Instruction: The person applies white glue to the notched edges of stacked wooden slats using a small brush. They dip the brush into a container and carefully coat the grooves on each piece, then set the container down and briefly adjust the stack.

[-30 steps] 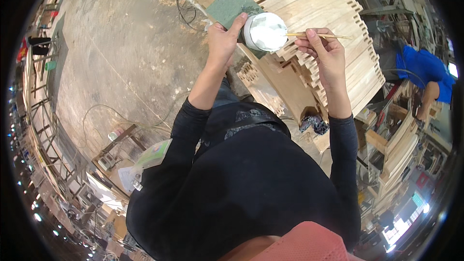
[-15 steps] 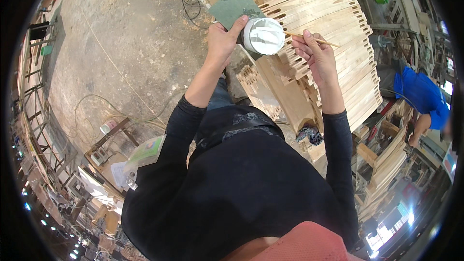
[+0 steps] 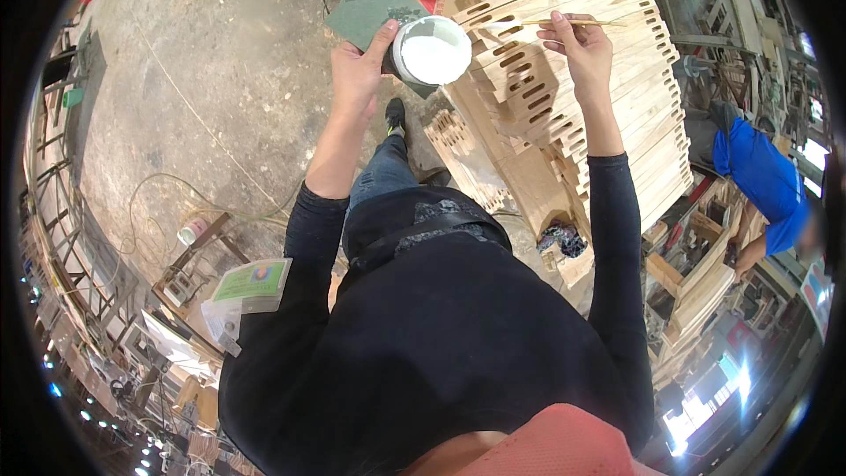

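My left hand (image 3: pixel 359 79) is closed on a round tub (image 3: pixel 432 51) of white paste or paint, its thumb at the rim. A flat green sheet (image 3: pixel 374 13) lies behind the tub, against the same hand; whether the fingers also grip it is hidden. My right hand (image 3: pixel 582 51) pinches a thin wooden-handled brush (image 3: pixel 604 24) with a whitish tip pointing left. That tip hovers over or touches the slotted ends of pale wooden slats (image 3: pixel 608 62), laid side by side in a stack; which of the two I cannot tell.
A dark crumpled cloth (image 3: pixel 561 238) sits at the stack's near end. On the right a person in a blue shirt (image 3: pixel 760 163) works by more wooden pieces. At left, a hose (image 3: pixel 132 203) crosses the concrete floor near a small bucket (image 3: pixel 191 231).
The tub and green sheet have moved left with my left hand. My right hand has risen, and the brush tip has left the tub for the slats. The person in blue has shifted slightly.
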The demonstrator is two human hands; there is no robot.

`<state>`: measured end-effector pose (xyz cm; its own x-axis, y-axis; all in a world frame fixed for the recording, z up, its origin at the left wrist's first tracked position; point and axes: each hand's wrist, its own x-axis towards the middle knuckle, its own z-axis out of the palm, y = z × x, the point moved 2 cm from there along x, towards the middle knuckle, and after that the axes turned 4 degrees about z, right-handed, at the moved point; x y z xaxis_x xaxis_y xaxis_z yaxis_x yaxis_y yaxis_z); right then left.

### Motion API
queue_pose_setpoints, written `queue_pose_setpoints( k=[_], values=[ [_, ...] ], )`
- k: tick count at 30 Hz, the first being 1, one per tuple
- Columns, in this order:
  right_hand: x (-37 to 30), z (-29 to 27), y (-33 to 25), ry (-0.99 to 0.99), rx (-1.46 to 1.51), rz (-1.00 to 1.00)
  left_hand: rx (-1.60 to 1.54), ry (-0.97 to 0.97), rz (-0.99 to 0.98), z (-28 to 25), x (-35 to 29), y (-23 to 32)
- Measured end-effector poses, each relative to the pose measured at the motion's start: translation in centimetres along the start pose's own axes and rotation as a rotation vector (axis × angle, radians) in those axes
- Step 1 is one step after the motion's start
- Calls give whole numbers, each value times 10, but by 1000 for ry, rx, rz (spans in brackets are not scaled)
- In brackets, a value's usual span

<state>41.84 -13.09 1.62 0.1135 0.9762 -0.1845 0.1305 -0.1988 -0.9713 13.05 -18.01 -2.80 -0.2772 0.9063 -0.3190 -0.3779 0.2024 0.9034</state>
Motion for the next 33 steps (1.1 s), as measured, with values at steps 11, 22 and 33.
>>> queue_pose_setpoints(
  k=[11,22,33],
  values=[
    [17,-6,-10,-2,-181,-62,7,24,10,-7,6,4],
    [18,19,-33,-67,-605,-335,7,31,40,-10,8,6],
    [15,24,-48,-180,-764,-542,39,30,3,-15,7,7]
  ],
)
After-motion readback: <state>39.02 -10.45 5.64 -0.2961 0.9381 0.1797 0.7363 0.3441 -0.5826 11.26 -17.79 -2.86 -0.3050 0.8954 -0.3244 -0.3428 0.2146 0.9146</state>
